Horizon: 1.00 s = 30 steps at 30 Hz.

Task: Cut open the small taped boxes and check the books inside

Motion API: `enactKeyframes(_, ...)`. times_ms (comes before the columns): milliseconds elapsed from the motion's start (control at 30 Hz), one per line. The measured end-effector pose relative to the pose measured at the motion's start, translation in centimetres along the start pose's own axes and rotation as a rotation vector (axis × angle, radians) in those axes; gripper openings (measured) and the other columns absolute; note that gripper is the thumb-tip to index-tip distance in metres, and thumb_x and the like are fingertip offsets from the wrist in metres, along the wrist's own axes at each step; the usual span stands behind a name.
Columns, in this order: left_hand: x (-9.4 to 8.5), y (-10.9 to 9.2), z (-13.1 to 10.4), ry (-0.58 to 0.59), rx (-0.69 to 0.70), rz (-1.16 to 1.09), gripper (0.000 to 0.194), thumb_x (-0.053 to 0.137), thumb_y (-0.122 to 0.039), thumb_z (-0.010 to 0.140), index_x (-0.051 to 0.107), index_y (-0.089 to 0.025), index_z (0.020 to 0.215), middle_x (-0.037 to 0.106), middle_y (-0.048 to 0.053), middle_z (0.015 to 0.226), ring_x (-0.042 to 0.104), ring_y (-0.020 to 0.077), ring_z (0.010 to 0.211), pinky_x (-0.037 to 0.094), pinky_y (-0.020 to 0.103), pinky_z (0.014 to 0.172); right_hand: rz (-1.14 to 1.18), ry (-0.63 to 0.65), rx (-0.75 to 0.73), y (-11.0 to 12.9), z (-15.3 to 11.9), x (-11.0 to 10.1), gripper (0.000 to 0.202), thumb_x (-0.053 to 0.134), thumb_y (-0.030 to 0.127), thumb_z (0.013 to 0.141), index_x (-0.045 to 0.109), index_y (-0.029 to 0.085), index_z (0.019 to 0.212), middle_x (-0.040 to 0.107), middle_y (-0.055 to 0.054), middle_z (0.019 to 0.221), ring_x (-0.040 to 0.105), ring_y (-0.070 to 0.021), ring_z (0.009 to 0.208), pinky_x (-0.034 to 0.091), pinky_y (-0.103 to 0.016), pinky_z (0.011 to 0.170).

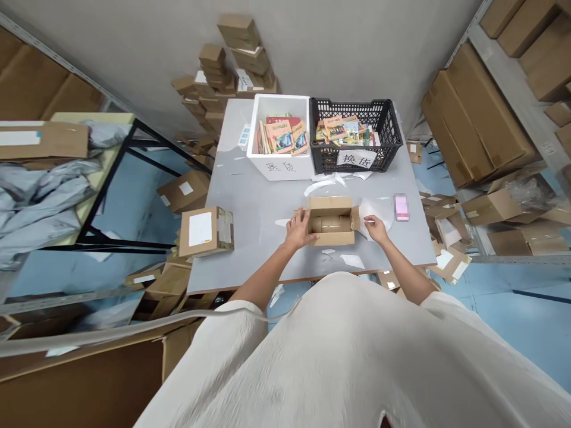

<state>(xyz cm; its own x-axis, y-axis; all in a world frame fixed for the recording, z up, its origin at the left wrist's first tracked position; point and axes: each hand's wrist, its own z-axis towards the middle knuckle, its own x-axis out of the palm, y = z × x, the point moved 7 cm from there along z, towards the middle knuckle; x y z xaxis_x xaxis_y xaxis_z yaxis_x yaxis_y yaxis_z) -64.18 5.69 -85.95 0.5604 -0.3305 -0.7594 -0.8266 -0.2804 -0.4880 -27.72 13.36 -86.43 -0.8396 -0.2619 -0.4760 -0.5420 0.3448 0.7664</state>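
Note:
An open cardboard box (331, 238) with its flaps spread lies on the grey table (250, 214) in front of me; no contents show inside. My left hand (300, 229) rests on the box's left end, fingers apart. Just off the box's right end is my right hand (376, 228), its thumb and fingers pinched at the edge of a thin white sheet (375, 215). Scraps of white paper (352, 260) lie near the box.
Booklets fill part of a white foam bin (281, 165) and a black crate (383, 148) at the table's back. A pink-screened phone (401, 207) lies right, a taped carton (206, 232) left. Shelves and cartons surround the table.

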Motion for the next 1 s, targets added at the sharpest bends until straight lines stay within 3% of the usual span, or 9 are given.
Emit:
enactKeyframes(67,0.0,0.6,-1.0,-0.064,-0.098,-0.028,0.135,0.096,-0.061,0.076,0.022,-0.029,0.183,0.008,0.023,0.193,0.027,0.0554,0.172,0.030,0.071,0.135,0.048,0.094,-0.023,0.9,0.2,1.5,0.035,0.065,0.043,0.091,0.079,0.023,0.116,0.082,-0.010,0.123,0.076,-0.0276,0.106,0.062,-0.046,0.106)
enactKeyframes(167,0.0,1.3,-2.5,-0.126,-0.191,-0.142,0.131,0.087,-0.062,0.085,0.012,-0.023,0.184,0.020,0.027,0.190,0.032,0.0528,0.171,0.036,0.071,0.132,0.064,0.173,-0.057,1.9,0.3,2.9,0.040,0.066,0.040,0.091,0.080,0.023,0.124,0.080,-0.010,0.137,0.077,-0.0273,0.117,0.060,-0.047,0.114)
enactKeyframes(267,-0.2,0.7,-3.4,-0.143,-0.063,-0.240,0.115,0.074,-0.061,0.096,0.012,-0.023,0.185,0.039,0.024,0.183,0.041,0.0457,0.168,0.039,0.064,0.133,0.038,0.202,-0.089,2.5,0.2,3.4,0.036,0.072,0.039,0.090,0.085,0.024,0.120,0.073,-0.012,0.153,0.073,-0.0291,0.133,0.055,-0.048,0.123)
enactKeyframes(367,0.4,-0.4,-3.9,-0.036,0.137,-0.231,0.122,0.082,-0.063,0.090,0.015,-0.027,0.185,0.047,0.019,0.181,0.040,0.0438,0.169,0.032,0.063,0.138,0.043,0.233,-0.047,2.6,0.1,3.9,0.037,0.076,0.043,0.090,0.087,0.023,0.120,0.076,-0.013,0.151,0.074,-0.0314,0.134,0.056,-0.051,0.123)
enactKeyframes(467,1.7,-0.7,-4.0,0.096,0.210,-0.212,0.130,0.091,-0.059,0.080,0.019,-0.029,0.185,0.040,0.018,0.185,0.037,0.0451,0.172,0.032,0.064,0.138,0.028,0.243,0.032,2.6,-0.2,4.2,0.044,0.077,0.047,0.091,0.086,0.022,0.125,0.080,-0.012,0.144,0.078,-0.0312,0.125,0.061,-0.054,0.117)
enactKeyframes(600,2.3,-0.7,-3.6,0.098,0.241,-0.286,0.122,0.087,-0.048,0.086,0.020,-0.025,0.185,0.032,0.018,0.189,0.036,0.0402,0.173,0.038,0.056,0.138,0.020,0.204,0.070,3.0,-0.8,3.6,0.043,0.078,0.046,0.090,0.086,0.022,0.125,0.081,-0.012,0.143,0.080,-0.0295,0.120,0.064,-0.053,0.113)
enactKeyframes(833,0.1,-1.7,-2.9,-0.018,0.360,-0.355,0.114,0.084,-0.052,0.092,0.023,-0.028,0.184,0.035,0.015,0.188,0.035,0.0384,0.174,0.034,0.056,0.142,0.115,0.154,0.083,5.5,-1.4,1.6,0.046,0.087,0.045,0.087,0.085,0.021,0.127,0.087,-0.010,0.115,0.081,-0.0282,0.111,0.071,-0.048,0.103)
enactKeyframes(1000,-2.7,-0.9,-2.6,-0.097,0.357,-0.339,0.116,0.085,-0.051,0.093,0.018,-0.031,0.186,0.029,0.015,0.190,0.033,0.0388,0.175,0.036,0.057,0.140,0.164,0.155,0.042,8.0,-0.6,2.9,0.043,0.087,0.043,0.087,0.085,0.022,0.125,0.085,-0.010,0.127,0.080,-0.0275,0.115,0.071,-0.048,0.104)
